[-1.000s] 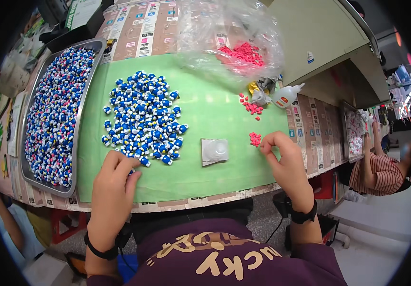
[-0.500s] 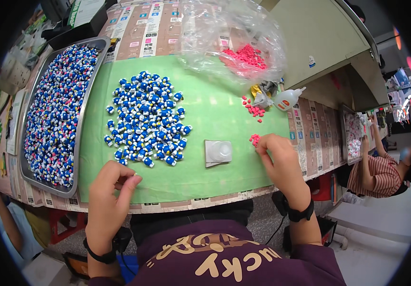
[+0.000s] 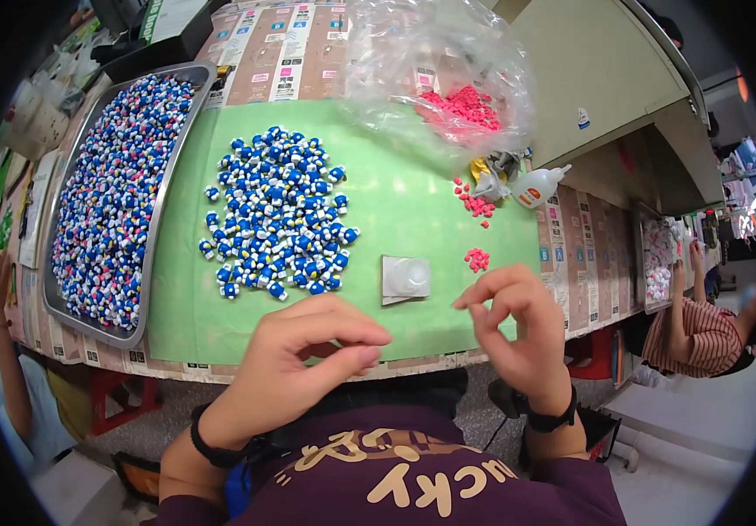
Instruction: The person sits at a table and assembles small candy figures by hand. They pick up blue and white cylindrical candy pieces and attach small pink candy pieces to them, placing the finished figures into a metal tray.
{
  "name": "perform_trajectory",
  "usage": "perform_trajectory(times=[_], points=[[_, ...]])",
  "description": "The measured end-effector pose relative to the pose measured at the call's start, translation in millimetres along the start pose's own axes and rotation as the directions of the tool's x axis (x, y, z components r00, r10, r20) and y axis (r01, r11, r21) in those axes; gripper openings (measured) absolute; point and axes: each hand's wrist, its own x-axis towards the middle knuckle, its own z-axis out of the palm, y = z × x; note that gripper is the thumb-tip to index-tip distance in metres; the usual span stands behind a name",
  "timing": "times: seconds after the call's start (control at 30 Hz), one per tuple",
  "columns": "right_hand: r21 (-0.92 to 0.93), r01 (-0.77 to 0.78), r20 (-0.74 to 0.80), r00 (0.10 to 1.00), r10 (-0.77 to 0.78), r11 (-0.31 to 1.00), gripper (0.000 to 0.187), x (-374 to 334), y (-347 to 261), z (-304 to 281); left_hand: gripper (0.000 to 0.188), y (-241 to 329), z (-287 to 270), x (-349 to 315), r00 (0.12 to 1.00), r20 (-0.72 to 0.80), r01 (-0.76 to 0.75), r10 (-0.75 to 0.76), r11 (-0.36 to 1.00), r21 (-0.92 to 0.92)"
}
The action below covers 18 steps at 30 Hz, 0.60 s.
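My left hand hovers over the front edge of the green mat, its fingers pinched around a small blue and white figure that they mostly hide. My right hand is raised beside it, with thumb and forefinger pinched on a tiny pink piece. A heap of blue and white figures lies on the mat beyond my left hand. Between my hands sits a small white square dish. A little cluster of pink pieces lies just past my right fingertips.
A metal tray full of the same figures stands at the left. A clear bag with pink pieces, a white glue bottle and more pink bits lie at the back right. Another person in a striped top works at the right.
My left hand left the heap of figures and came toward my body and to the right. My right hand lifted off the pink cluster and drew back toward me.
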Motion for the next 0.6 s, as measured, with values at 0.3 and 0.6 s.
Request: perform_trajectory(times=[0.3, 0.6], points=[[0.091, 0.265, 0.079, 0.959, -0.272, 0.960, 0.032, 22.3, -27.1, 17.7, 0.013, 1.0, 8.4, 8.6, 0.994, 0.091, 0.088, -0.060, 0.932, -0.351], [0.219, 0.108, 0.007, 0.994, -0.113, 0.970, 0.026, 12.1, -34.5, 30.4, 0.011, -1.5, 1.8, 7.8, 0.989, 0.148, 0.086, -0.014, 0.866, -0.492]])
